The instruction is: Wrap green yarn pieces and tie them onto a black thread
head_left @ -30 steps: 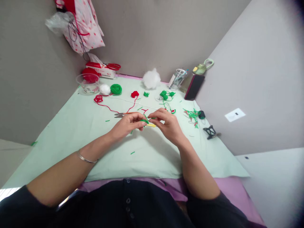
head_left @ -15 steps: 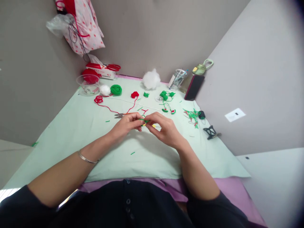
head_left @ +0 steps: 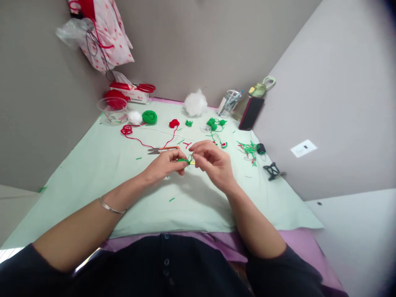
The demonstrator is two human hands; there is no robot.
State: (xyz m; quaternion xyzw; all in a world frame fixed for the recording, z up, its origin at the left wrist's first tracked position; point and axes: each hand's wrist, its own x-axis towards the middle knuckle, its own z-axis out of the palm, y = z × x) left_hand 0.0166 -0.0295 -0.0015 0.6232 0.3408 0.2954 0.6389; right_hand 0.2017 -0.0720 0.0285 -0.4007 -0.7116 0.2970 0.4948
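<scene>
My left hand pinches a small green crochet piece between thumb and fingers. A loop of green yarn rises from its right end toward my right hand, whose curled thumb and forefinger are closed on the strand. Just under the piece, a short yellow stick shows between the hands; most of it is hidden, so I cannot tell what it is. Thread snips with an orange handle lie on the cloth just behind my left hand. Short red yarn bits lie beyond my fingers.
Along the back are a plastic tub, a green yarn ball, white stuffing, a clear cup and a leaning phone. Green crocheted pieces, green scraps and a black stand sit to the right.
My right hand has lifted slightly and drawn away from my left, opening a gap with a green loop in it. More of the green piece and the snips' handle now shows.
</scene>
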